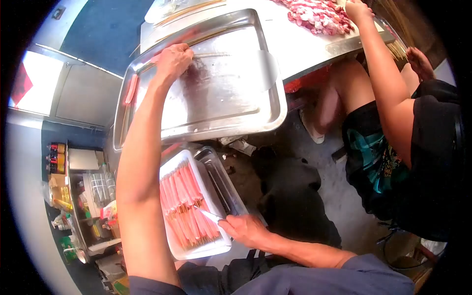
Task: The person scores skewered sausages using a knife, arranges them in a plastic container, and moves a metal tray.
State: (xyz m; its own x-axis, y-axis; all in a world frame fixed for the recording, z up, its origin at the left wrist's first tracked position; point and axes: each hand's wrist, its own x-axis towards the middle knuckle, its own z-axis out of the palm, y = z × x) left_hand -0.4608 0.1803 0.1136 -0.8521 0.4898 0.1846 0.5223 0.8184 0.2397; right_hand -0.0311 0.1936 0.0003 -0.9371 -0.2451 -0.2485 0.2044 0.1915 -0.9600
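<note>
My left hand is closed low over the big metal tray. A pink skewered sausage shows at its left side, and a thin stick sticks out to its right; the fingers partly hide the grip. Against the tray's left wall lies another pink sausage piece. My right hand is shut on a knife, whose blade points up and left over a white tub. Rows of pink skewered sausages fill that tub.
Beside the tub lies a second metal tray. A co-worker's hand is at a heap of raw meat on the white table; their legs are on the right. Shelves with packets stand at the left.
</note>
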